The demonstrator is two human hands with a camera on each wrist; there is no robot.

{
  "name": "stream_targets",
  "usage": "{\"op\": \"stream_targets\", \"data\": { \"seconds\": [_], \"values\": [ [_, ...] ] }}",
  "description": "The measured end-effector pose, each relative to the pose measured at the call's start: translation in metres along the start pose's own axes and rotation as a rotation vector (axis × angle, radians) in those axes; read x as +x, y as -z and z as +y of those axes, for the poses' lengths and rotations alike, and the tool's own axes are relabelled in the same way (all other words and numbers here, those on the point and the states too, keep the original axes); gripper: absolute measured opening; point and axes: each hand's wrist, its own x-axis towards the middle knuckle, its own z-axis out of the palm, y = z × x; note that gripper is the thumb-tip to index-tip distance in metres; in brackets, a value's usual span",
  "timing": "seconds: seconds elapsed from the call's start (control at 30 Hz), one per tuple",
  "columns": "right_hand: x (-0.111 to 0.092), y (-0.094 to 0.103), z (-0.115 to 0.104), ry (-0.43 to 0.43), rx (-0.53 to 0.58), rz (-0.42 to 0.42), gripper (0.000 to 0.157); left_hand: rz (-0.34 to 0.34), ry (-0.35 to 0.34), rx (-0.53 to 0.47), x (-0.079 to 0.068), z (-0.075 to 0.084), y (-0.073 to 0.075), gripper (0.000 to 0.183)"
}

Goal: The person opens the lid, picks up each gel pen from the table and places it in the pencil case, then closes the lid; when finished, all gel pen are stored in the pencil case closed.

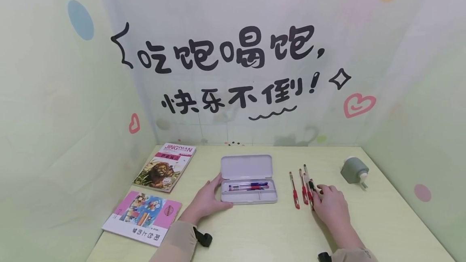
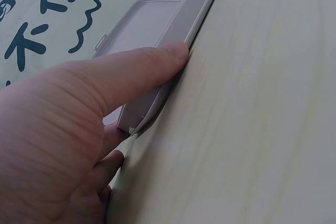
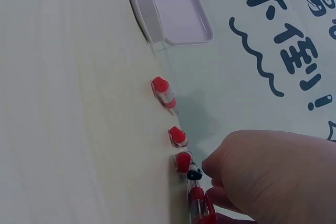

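An open pale lilac pencil case stands on the table with its lid raised. My left hand grips its left end, thumb along the front wall and fingers at the side. Inside lie several pens, blue and red. My right hand is at a loose group of pens to the right, fingers curled beside a pen with a black part. I cannot tell whether it pinches that pen. Red-gripped gel pens lie close to it, and another red pen lies further left.
Two books lie at the left: one with a lion cover and a pink and white one. A grey-green bottle with a nozzle stands at the back right. A printed curtain encloses the table behind and at both sides.
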Motion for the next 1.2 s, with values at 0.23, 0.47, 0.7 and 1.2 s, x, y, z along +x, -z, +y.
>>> {"op": "stream_targets", "data": {
  "seconds": [0.23,0.47,0.7,1.2],
  "values": [
    [0.0024,0.0006,0.0039,-0.036,-0.011,-0.041,0.041,0.001,0.005,-0.01,-0.0007,0.0002,-0.0004,0.13],
    [0.0029,0.0024,0.0055,-0.072,-0.019,-0.077,0.041,0.002,0.011,-0.013,-0.0012,0.0003,-0.0008,0.131],
    [0.0023,0.0047,0.0062,-0.092,-0.041,-0.103,0.04,-0.002,0.021,-0.025,-0.0012,-0.0002,0.0001,0.131],
    [0.0024,0.0032,0.0087,-0.123,-0.036,-0.093,0.039,0.001,0.007,-0.014,0.0006,-0.0022,0.0,0.129]
  ]
}}
